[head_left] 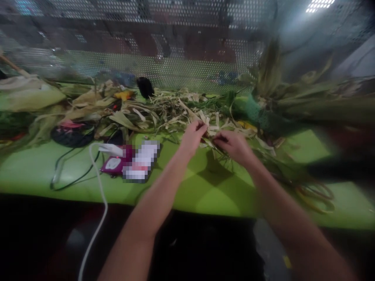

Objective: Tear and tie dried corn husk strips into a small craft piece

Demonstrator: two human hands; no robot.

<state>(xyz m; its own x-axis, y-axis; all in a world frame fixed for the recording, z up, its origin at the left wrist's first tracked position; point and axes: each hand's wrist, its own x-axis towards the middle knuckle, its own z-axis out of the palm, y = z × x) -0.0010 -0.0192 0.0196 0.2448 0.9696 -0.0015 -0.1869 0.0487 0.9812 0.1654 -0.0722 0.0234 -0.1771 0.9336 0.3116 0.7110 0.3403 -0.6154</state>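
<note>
My left hand (191, 137) is over the green table, its thumb and fingers pinched together at a pale dry leaf strip (190, 111). Just to the right, my right hand (234, 145) is also closed in a pinch, a short gap from the left. What its fingertips hold is too blurred to make out. Around and beyond both hands lies a loose heap of dry leaf strips (166, 113), some pale and some green. A few scraps hang below the fingers, above the hands' shadow on the table.
Left of my hands lie a phone (142, 162), a purple power bank (113, 166) with a white cable (101, 187), and a black cord. A perforated metal panel (181, 70) stands behind the green table (164, 195). Bundled long leaves (307, 103) spread at the right.
</note>
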